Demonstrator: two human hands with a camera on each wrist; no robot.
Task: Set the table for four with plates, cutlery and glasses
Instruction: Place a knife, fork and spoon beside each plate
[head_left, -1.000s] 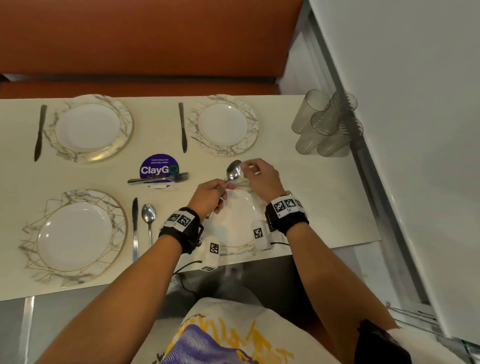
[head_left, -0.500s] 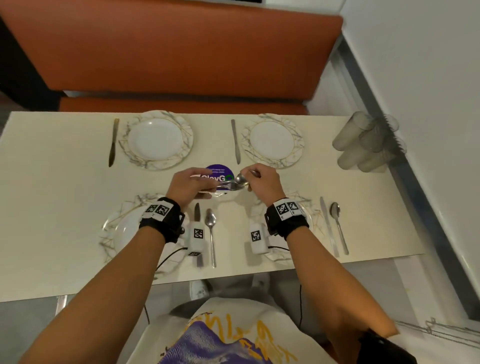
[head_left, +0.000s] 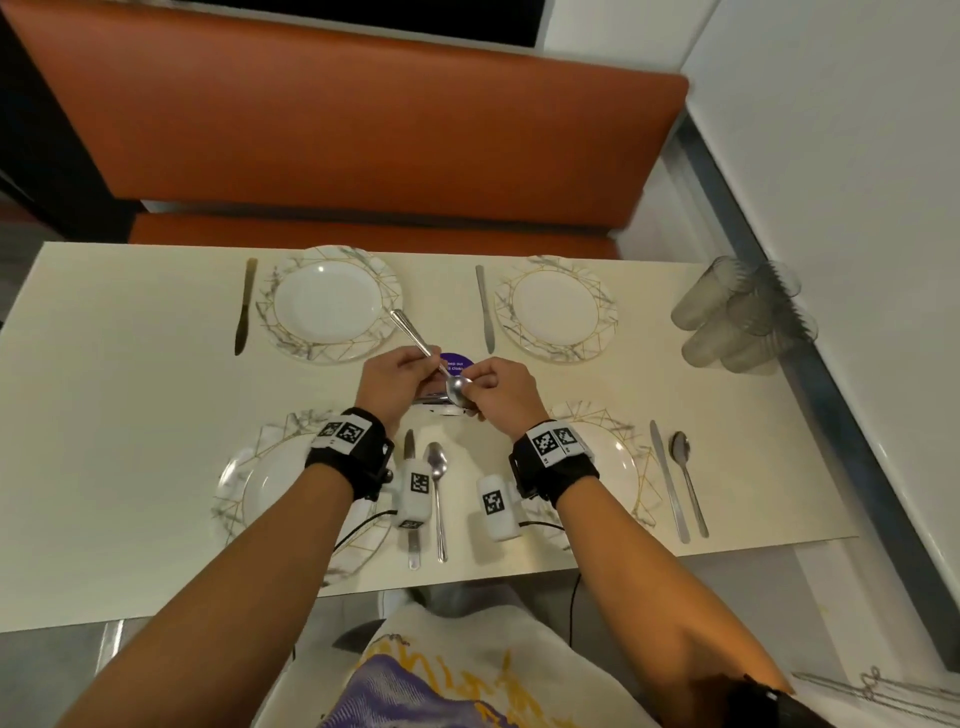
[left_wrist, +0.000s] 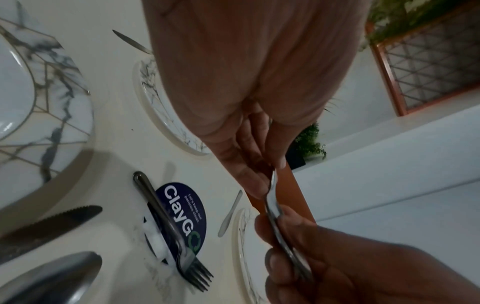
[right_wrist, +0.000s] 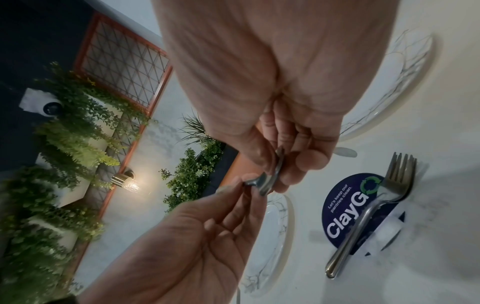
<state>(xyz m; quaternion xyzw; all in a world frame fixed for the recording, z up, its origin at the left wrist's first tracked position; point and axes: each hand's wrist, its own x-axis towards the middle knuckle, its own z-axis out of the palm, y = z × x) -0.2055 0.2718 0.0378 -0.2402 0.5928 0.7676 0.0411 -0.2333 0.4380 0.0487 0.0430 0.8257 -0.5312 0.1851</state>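
Note:
Both hands meet over the middle of the table (head_left: 130, 415) and share one spoon (head_left: 415, 340). My left hand (head_left: 423, 364) pinches its handle (left_wrist: 271, 191), which points away toward the far-left plate (head_left: 332, 304). The fingers of my right hand (head_left: 475, 384) are curled round the bowl (right_wrist: 274, 174). The far-right plate (head_left: 556, 309), near-left plate (head_left: 244, 483) and near-right plate (head_left: 623, 467) are laid; each plate has a knife beside it. Spoons lie by the near-left knife (head_left: 439, 499) and near-right knife (head_left: 688, 483). Several glasses (head_left: 743, 317) stand clustered at the far right.
Under my hands a fork (left_wrist: 176, 232) lies across a purple ClayGo sticker (left_wrist: 182, 218). An orange bench (head_left: 363, 130) runs behind the table, and a white wall (head_left: 857, 208) closes the right side.
Both hands moved with the spoon from above the near-right plate to the table's middle. The spoon has been turned, so its handle now points away to the far left.

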